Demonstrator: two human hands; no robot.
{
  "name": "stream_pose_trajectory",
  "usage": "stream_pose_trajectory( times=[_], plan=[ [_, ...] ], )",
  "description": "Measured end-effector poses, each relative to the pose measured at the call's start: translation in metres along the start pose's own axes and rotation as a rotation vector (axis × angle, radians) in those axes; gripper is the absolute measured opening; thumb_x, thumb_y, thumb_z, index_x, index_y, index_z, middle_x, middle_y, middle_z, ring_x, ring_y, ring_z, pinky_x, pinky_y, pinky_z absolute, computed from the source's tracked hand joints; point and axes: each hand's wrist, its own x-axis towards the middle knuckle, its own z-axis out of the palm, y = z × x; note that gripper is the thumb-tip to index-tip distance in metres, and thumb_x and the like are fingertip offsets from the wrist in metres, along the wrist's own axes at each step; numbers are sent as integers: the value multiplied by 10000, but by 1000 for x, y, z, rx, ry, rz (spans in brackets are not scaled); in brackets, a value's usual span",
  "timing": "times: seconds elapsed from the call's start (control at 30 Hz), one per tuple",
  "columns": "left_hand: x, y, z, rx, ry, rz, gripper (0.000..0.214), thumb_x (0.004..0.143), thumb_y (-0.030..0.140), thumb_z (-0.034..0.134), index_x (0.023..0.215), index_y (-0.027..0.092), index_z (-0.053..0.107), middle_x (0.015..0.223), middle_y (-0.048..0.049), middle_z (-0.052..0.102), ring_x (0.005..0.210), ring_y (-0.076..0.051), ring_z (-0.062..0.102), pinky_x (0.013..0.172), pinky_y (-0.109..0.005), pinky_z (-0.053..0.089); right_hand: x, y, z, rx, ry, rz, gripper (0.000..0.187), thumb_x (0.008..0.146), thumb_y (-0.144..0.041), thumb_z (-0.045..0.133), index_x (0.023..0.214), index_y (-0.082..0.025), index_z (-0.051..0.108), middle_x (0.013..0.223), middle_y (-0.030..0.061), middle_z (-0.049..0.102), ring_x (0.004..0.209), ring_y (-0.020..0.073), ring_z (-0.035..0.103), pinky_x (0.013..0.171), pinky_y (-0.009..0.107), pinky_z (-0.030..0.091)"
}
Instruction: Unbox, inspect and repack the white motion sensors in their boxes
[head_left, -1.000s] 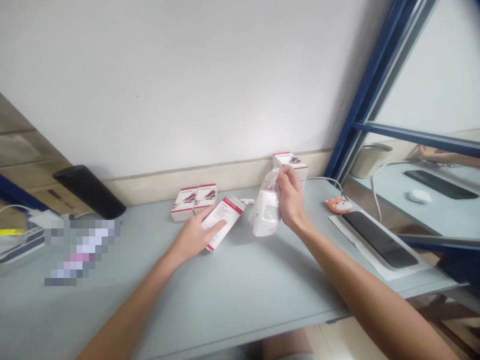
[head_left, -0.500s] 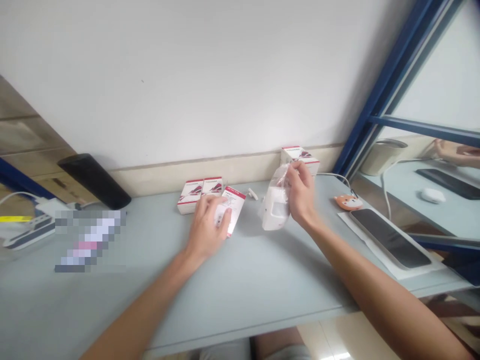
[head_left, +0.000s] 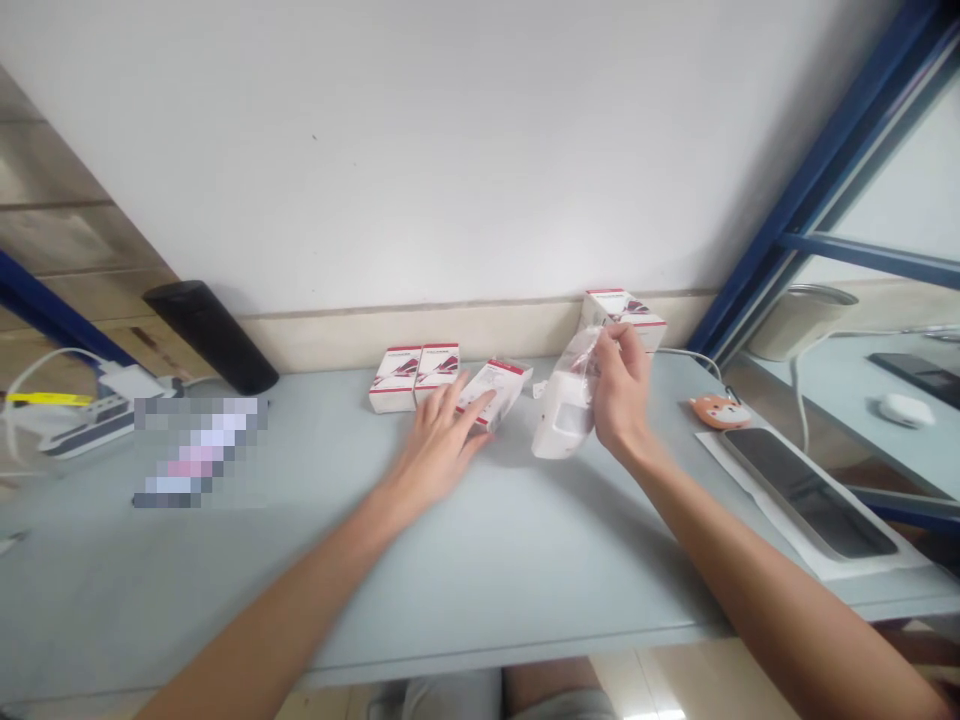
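Observation:
My right hand (head_left: 622,385) pinches the top of a clear plastic bag (head_left: 581,350) with a white motion detector (head_left: 562,415) inside, held up over the table. Fingers spread, my left hand (head_left: 439,435) rests by a white and red detector box (head_left: 499,382) lying on the table, its fingertips at the near side of the box. Two similar boxes, a left one (head_left: 395,375) and a right one (head_left: 437,366), stand side by side just beyond that hand. Behind my right hand another such box (head_left: 634,312) sits against the wall.
The grey table (head_left: 465,580) meets a white wall. On the left are a black cylinder (head_left: 214,335), a power strip (head_left: 112,415) and a pixelated item (head_left: 199,455). To the right lie an orange fox-like figure (head_left: 718,411) and a dark phone-like slab (head_left: 810,490), beside a blue-framed mirror.
My left hand has let go of the detector box, which was tilted up in it and now lies on the table. The right hand still holds the bag. The view has shifted slightly.

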Motion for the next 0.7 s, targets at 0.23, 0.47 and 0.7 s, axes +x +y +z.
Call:
stream_pose_trajectory(
  times=[0.23, 0.47, 0.7],
  plan=[
    [-9, 51, -15, -808, 70, -147, 420, 1032, 471, 595, 1408, 289, 552, 1378, -116, 634, 1197, -264, 655, 1062, -447, 548, -34, 8, 23, 25, 49, 289, 210, 974, -415, 572, 831, -279, 501, 751, -11, 604, 657, 201, 595, 599, 332, 509],
    [-15, 81, -20, -1484, -331, -612, 789, 863, 438, 842, 1511, 275, 422, 1127, -87, 727, 861, -223, 754, 787, -364, 608, -35, -12, 24, -92, -197, 199, 222, 986, -407, 597, 832, -249, 573, 760, -13, 617, 687, 180, 576, 601, 303, 463],
    [-8, 51, -16, -1542, -498, -596, 514, 931, 499, 754, 1332, 220, 597, 1231, -147, 718, 739, -181, 719, 632, -308, 561, 5, -16, -8, -259, 81, -228, 237, 1076, -476, 493, 987, -266, 560, 848, 4, 523, 711, 193, 509, 660, 350, 433]
  ],
)
